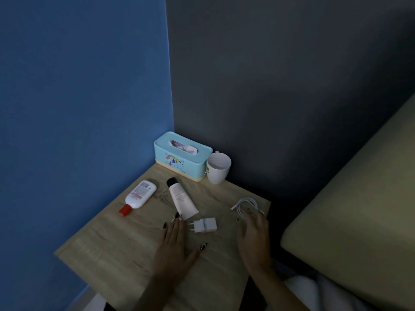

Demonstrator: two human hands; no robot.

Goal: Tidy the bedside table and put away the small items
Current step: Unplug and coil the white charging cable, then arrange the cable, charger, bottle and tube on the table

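On the wooden bedside table (pixel 107 248) lie a white bottle with a red cap (pixel 138 195), a pale pink tube with a black cap (pixel 181 198), a white plug adapter (pixel 204 225) and a coiled white cable (pixel 246 206). My left hand (pixel 174 245) hovers flat over the table with straight fingers, its fingertips at the tube's lower end, just left of the adapter. My right hand (pixel 254 239) is spread beside the adapter, its fingertips at the cable's near edge. Neither hand holds anything.
A light blue tissue box (pixel 182 159) and a white mug (pixel 217 168) stand at the table's back corner against the walls. A blue wall runs along the left, a dark wall behind. A mattress (pixel 359 209) lies to the right of the table.
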